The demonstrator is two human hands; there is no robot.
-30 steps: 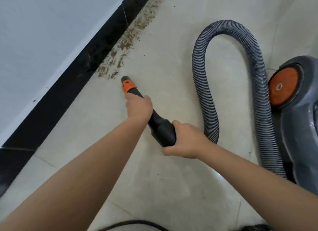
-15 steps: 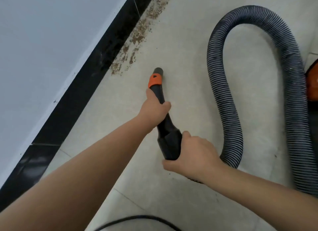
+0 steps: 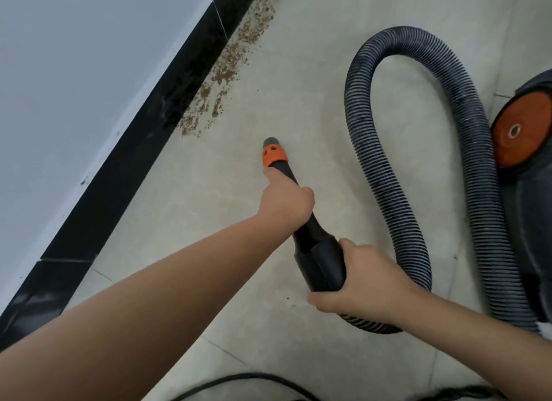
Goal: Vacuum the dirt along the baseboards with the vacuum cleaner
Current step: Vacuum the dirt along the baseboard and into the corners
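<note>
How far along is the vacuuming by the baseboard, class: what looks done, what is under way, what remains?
Done: the floor beside the near baseboard shows no dirt. In hand: the left hand and right hand both grip the nozzle, whose tip sits short of the dirt. Left: a brown strip of dirt lies along the baseboard farther ahead.

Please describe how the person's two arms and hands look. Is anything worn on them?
Both forearms are bare as far as the picture shows: no sleeves are in view. The left hand and the right hand wear no gloves. No watch, bracelet or ring is visible on the parts that show. No markings are visible either.
</note>
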